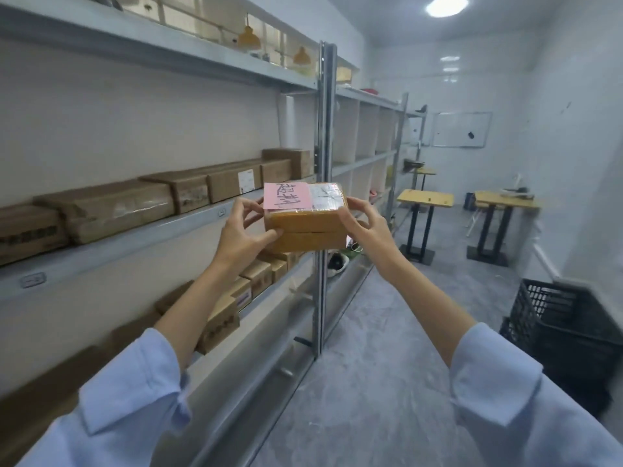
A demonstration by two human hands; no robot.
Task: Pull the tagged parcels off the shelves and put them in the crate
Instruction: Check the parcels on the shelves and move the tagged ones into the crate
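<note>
A brown taped parcel (305, 227) with a pink handwritten tag (287, 195) and a white label on top is held in the air in front of the shelf upright. My left hand (244, 232) grips its left end and my right hand (365, 224) grips its right end. The black plastic crate (569, 328) stands on the floor at the right, well below and to the right of the parcel. More brown parcels (111, 208) lie in a row on the middle shelf, others on the shelf below (256, 278).
The grey metal shelving (323, 183) runs along the left wall. Grey floor (387, 348) lies open between shelves and crate. Two small yellow-topped tables (425, 198) stand at the far end, with a whiteboard (461, 129) on the back wall.
</note>
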